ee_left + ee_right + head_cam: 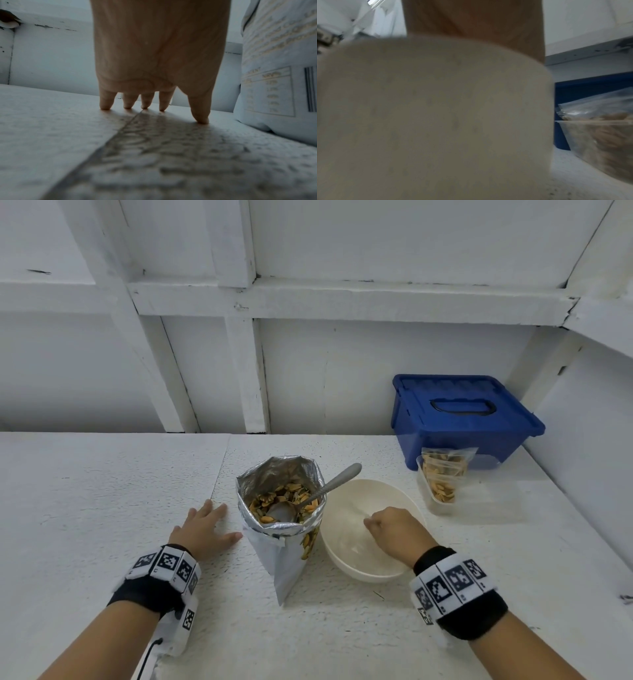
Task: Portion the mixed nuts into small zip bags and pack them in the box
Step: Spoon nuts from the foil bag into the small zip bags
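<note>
An open foil bag of mixed nuts (282,546) (278,67) stands mid-table with a metal spoon (334,484) stuck in it. My left hand (219,523) (181,115) rests on the table just left of the bag, fingers straight and spread, holding nothing. A white bowl (342,563) (428,108) sits right of the bag, with faint clear plastic inside. My right hand (371,523) reaches into the bowl with its fingers bent down. The bowl wall hides them in the right wrist view. The blue box (459,416) (582,92) stands at the back right, lid on.
A clear tub (442,501) (599,146) in front of the blue box holds zip bags (443,474) filled with nuts. A white panelled wall (308,354) runs behind the table, and another wall closes the right side.
</note>
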The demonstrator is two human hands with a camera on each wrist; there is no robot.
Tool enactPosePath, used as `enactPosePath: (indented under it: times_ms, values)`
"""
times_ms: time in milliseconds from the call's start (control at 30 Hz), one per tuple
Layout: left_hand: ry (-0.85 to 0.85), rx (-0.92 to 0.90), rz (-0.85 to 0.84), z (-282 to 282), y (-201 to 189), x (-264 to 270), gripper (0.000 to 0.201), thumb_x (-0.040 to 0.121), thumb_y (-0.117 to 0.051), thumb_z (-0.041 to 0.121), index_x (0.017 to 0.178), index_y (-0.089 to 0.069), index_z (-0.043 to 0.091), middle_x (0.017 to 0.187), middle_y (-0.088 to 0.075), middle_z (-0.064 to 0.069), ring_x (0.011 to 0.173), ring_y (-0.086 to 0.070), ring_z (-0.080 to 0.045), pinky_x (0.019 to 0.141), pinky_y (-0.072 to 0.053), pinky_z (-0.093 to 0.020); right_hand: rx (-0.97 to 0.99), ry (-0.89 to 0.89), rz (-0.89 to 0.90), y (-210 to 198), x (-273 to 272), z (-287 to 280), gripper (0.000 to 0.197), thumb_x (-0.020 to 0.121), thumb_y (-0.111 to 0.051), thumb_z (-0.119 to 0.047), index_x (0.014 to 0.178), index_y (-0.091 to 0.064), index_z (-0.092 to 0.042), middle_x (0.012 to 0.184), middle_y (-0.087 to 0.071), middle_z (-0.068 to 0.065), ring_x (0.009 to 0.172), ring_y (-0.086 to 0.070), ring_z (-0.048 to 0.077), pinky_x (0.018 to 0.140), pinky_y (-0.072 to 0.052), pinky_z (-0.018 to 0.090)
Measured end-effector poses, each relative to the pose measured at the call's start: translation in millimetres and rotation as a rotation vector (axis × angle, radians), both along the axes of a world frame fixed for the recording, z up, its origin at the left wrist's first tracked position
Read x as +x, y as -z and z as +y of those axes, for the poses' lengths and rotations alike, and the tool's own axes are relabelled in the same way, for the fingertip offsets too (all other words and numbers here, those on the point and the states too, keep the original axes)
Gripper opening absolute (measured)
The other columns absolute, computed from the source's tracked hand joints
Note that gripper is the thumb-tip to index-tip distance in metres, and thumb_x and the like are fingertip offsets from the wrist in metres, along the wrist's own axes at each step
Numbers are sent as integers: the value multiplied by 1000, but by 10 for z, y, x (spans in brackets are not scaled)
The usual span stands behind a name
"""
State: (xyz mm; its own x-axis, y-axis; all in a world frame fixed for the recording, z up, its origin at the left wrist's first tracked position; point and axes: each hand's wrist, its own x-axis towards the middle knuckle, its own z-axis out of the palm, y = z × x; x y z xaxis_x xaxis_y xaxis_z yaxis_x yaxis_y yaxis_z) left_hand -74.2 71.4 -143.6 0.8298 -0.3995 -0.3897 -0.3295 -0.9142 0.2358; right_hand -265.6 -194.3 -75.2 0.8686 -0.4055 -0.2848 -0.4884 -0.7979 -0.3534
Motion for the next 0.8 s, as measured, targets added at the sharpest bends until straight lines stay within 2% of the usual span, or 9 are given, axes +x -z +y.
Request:
enactPosePath:
  times_ms: [133, 200, 267, 333, 433, 500, 567, 667, 800]
  values:
    - [-9, 12, 10, 6, -26, -2, 74, 86, -48, 58, 147, -16, 31, 157, -3, -2, 143, -4, -29, 112, -15, -54, 185, 107, -21, -128, -35, -60, 39, 98, -35, -27, 107, -64, -2, 112, -62, 14, 102, -57, 26, 86, -43, 30]
    - [-10, -58, 25, 45, -56, 15, 62, 88, -48, 54, 142, -30, 30, 153, -20, -6, 139, -19, -30, 110, -23, -53, 224, 167, -127, -181, -69, -112, 35, 97, -39, -25, 102, -66, -3, 104, -66, 14, 95, -60, 27, 83, -46, 35]
    - [-37, -206, 9, 57, -152, -25, 51, 90, -49, 44, 135, -44, 22, 144, -39, -7, 131, -35, -25, 107, -30, -45, 276, 243, -319, -276, -122, -148, 27, 96, -43, -22, 94, -65, -7, 91, -65, 11, 85, -61, 27, 77, -49, 36]
    - [-75, -340, -47, 19, -296, -106, 45, 93, -50, 32, 134, -46, 12, 139, -46, -9, 128, -40, -23, 106, -31, -36, 289, 270, -528, -421, -167, -165, 20, 96, -44, -19, 95, -63, -13, 84, -63, 5, 76, -61, 20, 70, -49, 29]
    - [-59, -532, -224, -98, -637, -239, 41, 93, -51, 25, 131, -48, 10, 133, -52, -10, 123, -45, -23, 101, -33, -33, 210, 203, -771, -710, -174, -106, 16, 95, -47, -21, 97, -62, -16, 76, -60, -5, 64, -58, 6, 58, -45, 13]
    - [-31, -680, -337, -185, -926, -324, 36, 93, -50, 24, 127, -51, 11, 126, -56, -8, 116, -50, -21, 95, -36, -30, 103, 112, -907, -863, -130, -33, 15, 95, -50, -19, 93, -64, -15, 71, -57, -4, 62, -57, 10, 56, -44, 13]
    - [-5, -839, -405, -282, -1233, -427, 32, 94, -49, 26, 122, -55, 14, 116, -60, -2, 104, -53, -11, 88, -38, -24, -87, -20, -1024, -967, -63, 56, 19, 94, -50, -14, 93, -67, -7, 73, -56, 0, 62, -54, 17, 61, -41, 16]
    - [82, -1009, -373, -412, -1661, -634, 34, 91, -43, 41, 114, -58, 21, 103, -62, 11, 91, -53, 7, 73, -38, -6, -217, -192, -1089, -1014, 55, 204, 23, 86, -52, -6, 100, -69, -1, 84, -59, 9, 72, -51, 13, 70, -39, 13]
    - [271, -976, -196, -485, -1924, -839, 55, 76, -35, 71, 110, -55, 32, 93, -65, 19, 89, -56, 11, 68, -38, 0, -354, -321, -1098, -990, 139, 370, 26, 78, -53, -3, 99, -69, 0, 87, -61, 14, 77, -58, 24, 74, -43, 22]
